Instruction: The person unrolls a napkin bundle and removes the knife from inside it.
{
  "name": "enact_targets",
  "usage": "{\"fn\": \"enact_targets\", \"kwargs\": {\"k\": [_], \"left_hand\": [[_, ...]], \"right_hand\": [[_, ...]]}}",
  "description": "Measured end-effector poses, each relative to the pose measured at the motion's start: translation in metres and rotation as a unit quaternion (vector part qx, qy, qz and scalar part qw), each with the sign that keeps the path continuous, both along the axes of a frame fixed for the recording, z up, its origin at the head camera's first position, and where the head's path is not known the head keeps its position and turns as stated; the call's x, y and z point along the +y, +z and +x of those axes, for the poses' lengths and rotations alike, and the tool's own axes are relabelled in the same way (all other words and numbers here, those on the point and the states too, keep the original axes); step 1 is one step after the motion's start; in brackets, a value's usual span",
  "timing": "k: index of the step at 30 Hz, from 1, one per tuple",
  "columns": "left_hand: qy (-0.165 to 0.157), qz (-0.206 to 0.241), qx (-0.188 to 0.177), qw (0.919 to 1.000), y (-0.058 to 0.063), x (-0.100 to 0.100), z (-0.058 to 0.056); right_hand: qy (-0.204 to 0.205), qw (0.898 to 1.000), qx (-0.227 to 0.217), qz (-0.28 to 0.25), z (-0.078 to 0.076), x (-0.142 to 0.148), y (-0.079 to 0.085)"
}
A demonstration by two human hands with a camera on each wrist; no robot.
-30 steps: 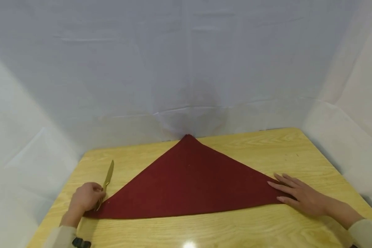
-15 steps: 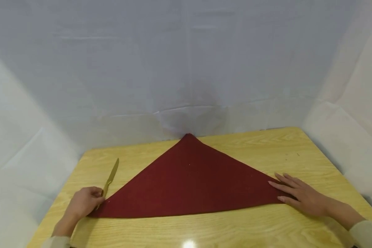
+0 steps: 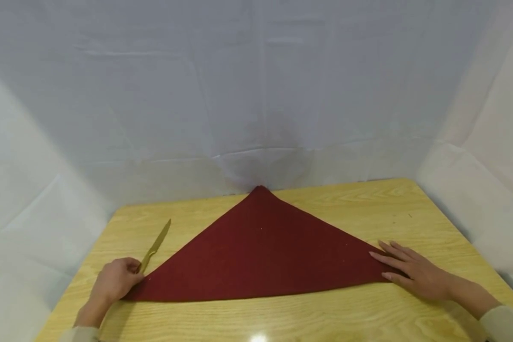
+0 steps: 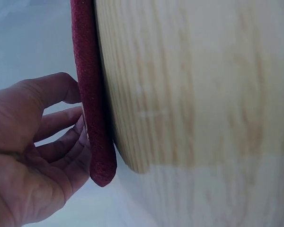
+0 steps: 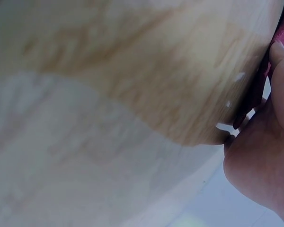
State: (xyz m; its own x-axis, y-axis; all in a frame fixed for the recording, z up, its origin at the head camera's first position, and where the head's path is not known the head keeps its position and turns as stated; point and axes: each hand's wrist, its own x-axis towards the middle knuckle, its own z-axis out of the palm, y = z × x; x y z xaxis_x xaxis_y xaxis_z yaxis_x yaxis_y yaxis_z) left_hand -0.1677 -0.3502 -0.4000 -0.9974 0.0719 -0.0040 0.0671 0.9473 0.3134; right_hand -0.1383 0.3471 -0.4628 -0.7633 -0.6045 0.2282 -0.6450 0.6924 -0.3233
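Note:
A dark red cloth napkin (image 3: pixel 248 251), folded into a triangle, lies with its point toward the far table edge and its long side toward me. At its left corner my left hand (image 3: pixel 114 280) holds a gold table knife (image 3: pixel 157 244) by the handle, fingers curled at it. The blade points away and to the right, beside the napkin's left slope; most of the handle is hidden by the hand. In the left wrist view, the curled fingers (image 4: pixel 61 132) show behind the napkin's corner (image 4: pixel 102 165). My right hand (image 3: pixel 423 275) rests with straight fingers on the right corner.
The light wooden table (image 3: pixel 325 313) extends around the napkin. White sheeting (image 3: pixel 256 95) hangs behind the far edge and along both sides. Small dark marks show on the wood at the back right.
The knife has turned clockwise, its tip swinging to the right, while the left hand shifted slightly with it. The right hand and the napkin have stayed nearly still.

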Motion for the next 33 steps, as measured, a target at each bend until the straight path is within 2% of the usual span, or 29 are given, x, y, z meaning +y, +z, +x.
{"fn": "enact_targets", "kwargs": {"k": [12,21,27,33], "left_hand": [[-0.014,-0.004,0.026,0.9996,-0.003,-0.001,0.003],[-0.031,-0.018,0.007,0.9993,0.008,0.002,0.000],[-0.027,-0.026,0.018,0.9991,0.008,0.002,0.002],[-0.022,-0.001,0.049,0.9986,0.008,0.001,0.003]], "right_hand": [[-0.004,1.000,0.003,0.001,0.000,0.000,-0.002],[-0.006,1.000,0.002,0.001,0.001,0.000,0.000],[-0.007,1.000,-0.003,-0.002,0.000,0.000,-0.003],[-0.002,1.000,-0.007,-0.006,0.000,0.001,-0.004]]}}
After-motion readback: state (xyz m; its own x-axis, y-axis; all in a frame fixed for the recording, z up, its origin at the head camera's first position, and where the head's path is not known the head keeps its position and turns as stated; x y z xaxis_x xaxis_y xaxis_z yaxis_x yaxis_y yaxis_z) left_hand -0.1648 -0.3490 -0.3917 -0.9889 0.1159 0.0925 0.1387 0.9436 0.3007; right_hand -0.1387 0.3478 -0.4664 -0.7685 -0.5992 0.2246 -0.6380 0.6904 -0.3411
